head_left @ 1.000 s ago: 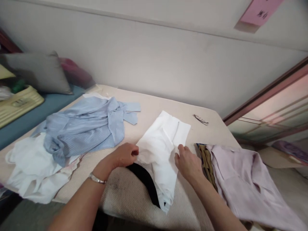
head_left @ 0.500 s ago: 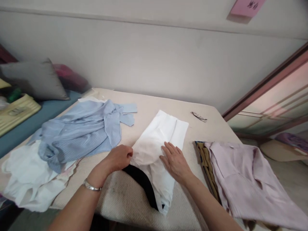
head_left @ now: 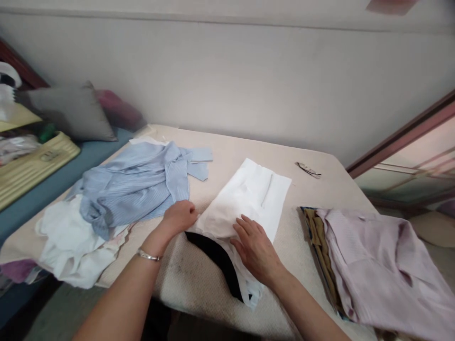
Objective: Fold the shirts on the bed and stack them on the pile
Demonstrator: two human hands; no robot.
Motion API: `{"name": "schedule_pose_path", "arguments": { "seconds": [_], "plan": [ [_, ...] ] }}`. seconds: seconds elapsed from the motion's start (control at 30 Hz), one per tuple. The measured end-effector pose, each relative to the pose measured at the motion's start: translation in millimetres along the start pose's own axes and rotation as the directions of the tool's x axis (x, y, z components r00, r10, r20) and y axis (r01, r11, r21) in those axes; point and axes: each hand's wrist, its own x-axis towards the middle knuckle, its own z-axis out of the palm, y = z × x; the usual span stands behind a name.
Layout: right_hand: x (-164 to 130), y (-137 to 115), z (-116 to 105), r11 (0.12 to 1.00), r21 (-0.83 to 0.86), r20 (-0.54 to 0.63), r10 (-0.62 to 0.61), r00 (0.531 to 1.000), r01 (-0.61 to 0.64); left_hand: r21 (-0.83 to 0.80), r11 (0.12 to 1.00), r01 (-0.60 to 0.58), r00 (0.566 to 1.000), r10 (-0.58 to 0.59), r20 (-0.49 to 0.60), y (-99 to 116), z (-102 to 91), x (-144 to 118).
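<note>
A white garment (head_left: 263, 184) with a black band (head_left: 216, 258) along its near edge lies partly folded on the cloth-covered table. At its left corner my left hand (head_left: 180, 217) is closed, the fingers curled round a bit of the white fabric. My right hand (head_left: 254, 244) rests palm down on the garment's middle, its fingers stretched out and pressing on the cloth. What lies under the right palm is hidden.
Left of the garment, a striped blue shirt (head_left: 135, 182) lies over crumpled white clothes (head_left: 71, 237). Glasses (head_left: 308, 169) lie near the table's (head_left: 227, 142) back right. Folded clothes topped by a mauve garment (head_left: 377, 260) are stacked at right. A grey cushion (head_left: 76, 111) and yellow basket (head_left: 39, 166) sit at left.
The view has swung a little to the left, so everything appears shifted right. My right hand has slid slightly towards me and left over the white garment. My left hand stays at its corner.
</note>
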Motion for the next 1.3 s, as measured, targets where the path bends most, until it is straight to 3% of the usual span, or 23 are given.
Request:
{"name": "schedule_pose_path", "arguments": {
  "seconds": [0.13, 0.23, 0.4, 0.57, 0.67, 0.8, 0.93, 1.07, 1.3],
  "plan": [
    [-1, 13, -7, 0.997, -0.032, -0.009, 0.066, 0.998, -0.067, 0.071, 0.997, -0.041, 0.998, 0.039, 0.041, 27, 19.6, -7],
    [-3, 19, -9, 0.993, -0.050, 0.013, 0.103, 0.995, -0.102, 0.110, 0.989, -0.100, 0.994, 0.094, 0.063, 33, 26.4, -7],
    [-6, 17, -6, 0.993, -0.068, 0.072, 0.103, 0.992, -0.098, 0.030, 0.994, -0.107, 0.992, 0.104, 0.074, 14, 17.6, 0],
    [-8, 15, -6, 0.989, -0.096, 0.096, 0.118, 0.988, -0.109, -0.057, 0.998, -0.037, 0.995, 0.042, 0.089, -9, 8.9, 5],
    [-7, 14, -7, 0.987, -0.102, 0.060, 0.130, 0.990, -0.124, -0.090, 0.996, -0.022, 0.998, 0.027, 0.053, -11, 4.5, 3],
    [-1, 14, -6, 0.984, -0.107, -0.026, 0.141, 0.990, -0.143, -0.180, 0.974, -0.135, 0.990, 0.139, 0.009, -3, 2.9, -8],
    [4, 20, 2, 0.987, -0.139, -0.006, 0.074, 0.997, -0.074, -0.057, 0.968, -0.245, 0.969, 0.246, -0.002, 12, 16.3, -21],
    [7, 28, 9, 0.978, -0.183, 0.011, 0.109, 0.994, -0.105, 0.081, 0.969, -0.235, 0.969, 0.241, -0.063, 25, 29.6, -25],
    [8, 28, 3, 0.979, -0.129, -0.104, 0.145, 0.984, -0.158, 0.251, 0.934, -0.253, 0.954, 0.283, -0.095, 35, 24.8, -24]
  ]
}}
